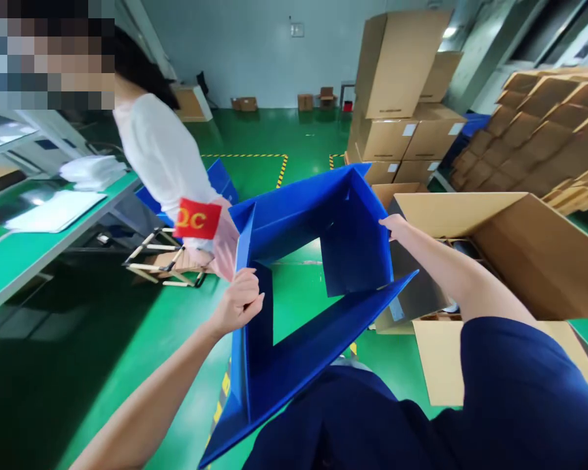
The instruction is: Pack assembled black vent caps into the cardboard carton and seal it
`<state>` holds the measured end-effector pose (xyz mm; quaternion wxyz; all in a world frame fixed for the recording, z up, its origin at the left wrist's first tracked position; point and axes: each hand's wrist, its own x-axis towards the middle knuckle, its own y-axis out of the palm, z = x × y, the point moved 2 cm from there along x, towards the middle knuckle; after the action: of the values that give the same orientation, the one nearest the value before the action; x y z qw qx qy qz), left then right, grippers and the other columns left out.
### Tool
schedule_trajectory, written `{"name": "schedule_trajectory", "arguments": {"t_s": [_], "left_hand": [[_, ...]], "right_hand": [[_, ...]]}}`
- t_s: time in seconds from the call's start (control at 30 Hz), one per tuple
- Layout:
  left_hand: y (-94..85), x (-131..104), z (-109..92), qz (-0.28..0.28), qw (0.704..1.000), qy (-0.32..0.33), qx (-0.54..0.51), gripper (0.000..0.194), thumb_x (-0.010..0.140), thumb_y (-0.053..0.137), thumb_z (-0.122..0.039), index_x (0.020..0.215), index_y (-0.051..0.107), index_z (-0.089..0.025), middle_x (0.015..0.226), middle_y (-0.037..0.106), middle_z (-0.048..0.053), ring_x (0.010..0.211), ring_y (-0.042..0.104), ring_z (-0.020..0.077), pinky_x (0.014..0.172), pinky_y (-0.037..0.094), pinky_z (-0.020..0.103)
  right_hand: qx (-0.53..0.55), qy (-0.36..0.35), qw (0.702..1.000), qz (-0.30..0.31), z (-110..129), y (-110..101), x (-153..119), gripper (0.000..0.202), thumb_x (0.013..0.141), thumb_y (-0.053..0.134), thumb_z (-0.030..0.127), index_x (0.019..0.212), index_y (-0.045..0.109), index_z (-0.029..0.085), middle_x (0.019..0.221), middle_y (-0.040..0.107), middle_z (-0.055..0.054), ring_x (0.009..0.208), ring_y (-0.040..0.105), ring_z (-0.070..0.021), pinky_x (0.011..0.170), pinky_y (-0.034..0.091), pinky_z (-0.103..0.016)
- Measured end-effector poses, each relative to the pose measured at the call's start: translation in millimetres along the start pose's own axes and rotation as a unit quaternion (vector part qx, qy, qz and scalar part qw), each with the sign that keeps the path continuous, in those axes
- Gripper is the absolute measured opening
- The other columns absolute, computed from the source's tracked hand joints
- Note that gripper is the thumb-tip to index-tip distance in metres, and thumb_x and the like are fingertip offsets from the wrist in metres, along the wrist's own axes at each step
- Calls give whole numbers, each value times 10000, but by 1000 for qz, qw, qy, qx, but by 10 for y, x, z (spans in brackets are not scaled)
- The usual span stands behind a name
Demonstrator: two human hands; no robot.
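Observation:
A blue box of thin sheet material [357, 251] hangs in the air in front of me, tilted. Through its open middle the green floor shows. My left hand [241, 299] is closed round the left wall's edge. On the far right edge, my right hand [396, 228] pinches the wall with its fingers. The near flap slopes from lower left up to the right, and the far flap stands out at the top. Beside the box on the right is a large open carton [524, 261] with dark items inside, partly hidden by my right arm.
At the left a person with a red armband [197, 219] stands near a green-topped bench [10, 277] with white sheets. Stacked cartons [387, 137] rise behind the box. Folded cardboard [543, 130] is piled at the right. A small rack [169, 261] stands low behind my left hand.

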<state>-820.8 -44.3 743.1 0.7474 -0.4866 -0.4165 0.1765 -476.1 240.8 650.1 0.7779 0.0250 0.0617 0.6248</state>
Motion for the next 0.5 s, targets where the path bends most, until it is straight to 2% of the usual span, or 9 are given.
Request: {"name": "schedule_trajectory", "arguments": {"t_s": [0.03,0.1,0.13,0.2,0.27,0.3,0.37,0.43,0.5], "left_hand": [[-32,33,204,-22,999,-31,24,319,923,547,-236,609,497,-210,789,583,39,911,580,205,1123,385,502],[-37,71,705,-76,984,-143,70,63,827,618,-233,873,653,-208,1103,638,107,1231,540,299,1204,287,571],[-3,80,992,-94,969,-213,78,283,776,634,-219,1057,661,-190,1216,622,133,1316,500,331,1211,284,578],[141,120,1596,-75,932,-349,53,598,712,623,-206,1302,571,-120,1275,633,167,1307,541,356,1163,384,548],[332,264,2175,-15,903,-429,9,638,720,588,-246,1331,560,-65,1222,694,176,1179,647,355,1064,498,492],[414,400,2441,9,897,-442,-2,614,741,561,-279,1312,586,-54,1196,720,175,1126,680,353,1030,526,472],[505,808,2919,21,907,-422,4,590,776,513,-349,1270,647,-57,1200,738,167,1117,697,358,1016,540,447],[491,1350,3315,20,930,-366,22,609,779,502,-419,1249,696,-83,1230,735,136,1162,685,358,1031,538,414],[399,1940,3609,54,954,-294,21,622,786,509,-477,1243,729,-116,1249,727,91,1194,674,335,1051,526,364]], "right_hand": [[7,14,1000,-1,100,-97,144,225,1047,543,249,1051,652,52,932,680,-69,733,652,-96,694,568,-287],[24,33,999,-3,258,-252,408,142,989,615,165,920,653,46,772,673,-57,609,627,-97,634,552,-297],[42,40,998,-1,318,-287,530,108,956,643,126,876,650,54,715,667,-57,568,618,-110,616,553,-316],[96,54,994,2,413,-244,764,80,914,663,76,837,643,69,650,659,-57,535,616,-134,606,559,-357],[153,68,986,-8,494,-69,1027,79,881,685,61,822,638,84,612,649,-47,522,616,-153,587,565,-369],[175,75,982,-19,535,48,1189,81,869,694,61,819,636,87,598,642,-42,519,614,-159,572,564,-364],[208,88,973,-44,622,292,1601,78,860,694,59,820,633,87,579,627,-29,515,608,-163,541,557,-338],[248,104,961,-66,702,510,2125,53,871,677,60,849,634,82,580,617,-17,518,600,-157,525,549,-314],[295,128,943,-89,743,687,2688,12,915,641,78,924,634,75,617,617,-1,534,589,-131,535,543,-283]]}}
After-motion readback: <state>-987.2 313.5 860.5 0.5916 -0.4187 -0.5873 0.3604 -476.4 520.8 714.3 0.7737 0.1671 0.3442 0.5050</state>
